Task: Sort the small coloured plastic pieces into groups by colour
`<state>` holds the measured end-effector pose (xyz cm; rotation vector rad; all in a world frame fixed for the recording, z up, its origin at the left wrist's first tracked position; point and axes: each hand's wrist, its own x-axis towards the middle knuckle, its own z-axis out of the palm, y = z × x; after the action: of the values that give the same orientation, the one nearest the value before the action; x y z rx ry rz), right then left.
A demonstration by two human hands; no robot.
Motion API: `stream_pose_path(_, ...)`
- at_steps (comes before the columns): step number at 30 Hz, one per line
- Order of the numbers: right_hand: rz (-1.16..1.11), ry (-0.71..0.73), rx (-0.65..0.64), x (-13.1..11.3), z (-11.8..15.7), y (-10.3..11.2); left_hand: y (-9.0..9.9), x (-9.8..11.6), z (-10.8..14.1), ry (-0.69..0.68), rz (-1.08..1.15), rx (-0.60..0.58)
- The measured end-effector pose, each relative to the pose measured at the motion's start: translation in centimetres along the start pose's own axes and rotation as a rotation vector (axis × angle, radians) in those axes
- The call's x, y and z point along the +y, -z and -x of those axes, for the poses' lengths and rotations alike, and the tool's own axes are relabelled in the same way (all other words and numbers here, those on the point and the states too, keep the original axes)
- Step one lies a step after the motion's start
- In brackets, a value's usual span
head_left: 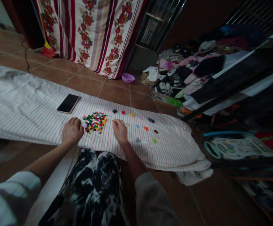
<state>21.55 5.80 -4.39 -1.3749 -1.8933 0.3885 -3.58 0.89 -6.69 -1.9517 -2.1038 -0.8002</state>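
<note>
A heap of small multicoloured plastic pieces [96, 122] lies on the striped cloth [42, 106] between my hands. My left hand [72, 130] rests on the cloth just left of the heap, its fingers curled in. Right of the heap, my right hand [120, 131] pinches a tiny yellowish piece [113, 122] between thumb and forefinger; its exact shape is too small to tell. Beyond that hand sit little groups sorted by colour, among them black pieces [115, 111], red pieces [123, 112], yellow pieces [132, 115], orange pieces [146, 128] and green pieces [154, 141].
A dark-screened phone [69, 103] lies on the cloth behind my left hand. Past the far edge are the tiled floor, a purple basin [128, 78] and a floral curtain [86, 34]. Clothes are heaped [185, 67] at the right, beside a dark frame.
</note>
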Motion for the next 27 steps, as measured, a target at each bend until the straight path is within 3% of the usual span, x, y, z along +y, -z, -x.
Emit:
stream_pose_path(6,0.019,-0.080,0.165,4.9,-2.8,2.7,0.1,0.1,0.0,-0.005,-0.031,0.000)
stream_pose_path(12,0.146,-0.205,0.188,8.7,-4.8,4.5,0.1,0.1,-0.1,0.001,0.008,-0.005)
stream_pose_path(18,0.272,-0.398,0.076,10.7,-6.5,5.4,0.0,0.0,-0.1,0.001,0.009,-0.009)
stream_pose_path(27,0.219,-0.450,0.075,12.3,-8.0,4.5,-0.1,0.1,0.0,0.018,0.001,0.002)
